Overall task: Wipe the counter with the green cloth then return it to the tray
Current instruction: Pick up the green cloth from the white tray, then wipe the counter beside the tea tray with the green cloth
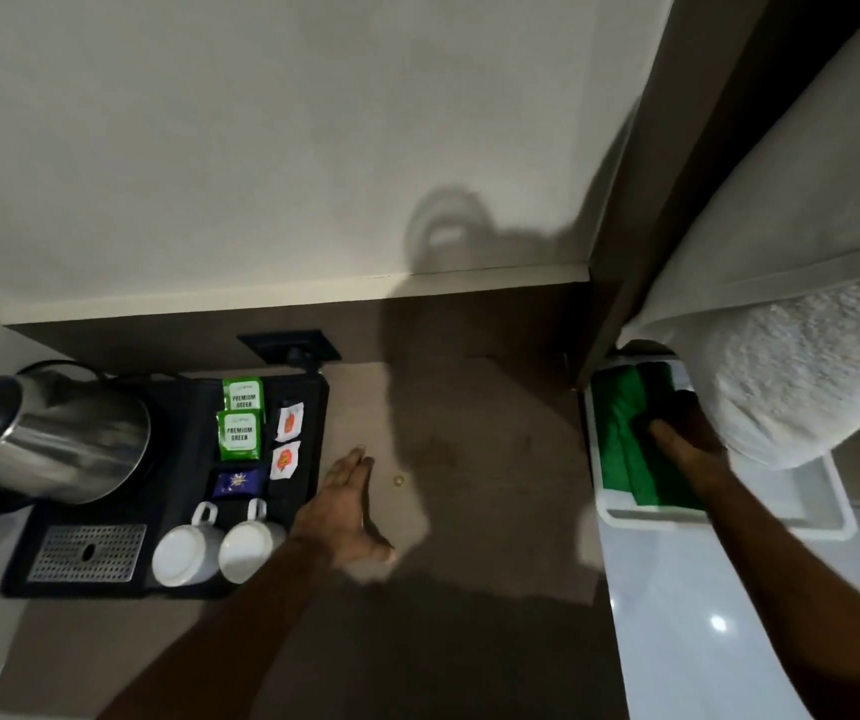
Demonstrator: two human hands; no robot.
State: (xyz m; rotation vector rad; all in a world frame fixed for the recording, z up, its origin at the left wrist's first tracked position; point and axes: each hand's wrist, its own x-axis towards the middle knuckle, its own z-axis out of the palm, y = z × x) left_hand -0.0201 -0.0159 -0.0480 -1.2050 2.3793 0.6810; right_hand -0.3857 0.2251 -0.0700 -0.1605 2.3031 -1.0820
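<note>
The folded green cloth [620, 433] lies in a white tray [828, 517] to the right of the brown counter [474, 459]. My right hand [687, 439] rests on top of the cloth inside the tray, fingers bent over the fabric; whether it grips the cloth I cannot tell. My left hand [347, 506] hovers flat and open over the counter, just right of the black tea tray, holding nothing. A white towel hides the far right part of the tray.
A black tea tray [313, 407] on the left holds a steel kettle [48, 433], two upturned white cups [220, 548], and tea sachets [240, 423]. A small coin-like object [398, 480] lies on the counter. A rolled white towel [802, 376] overhangs the white tray. A black wall socket [287, 346] sits behind.
</note>
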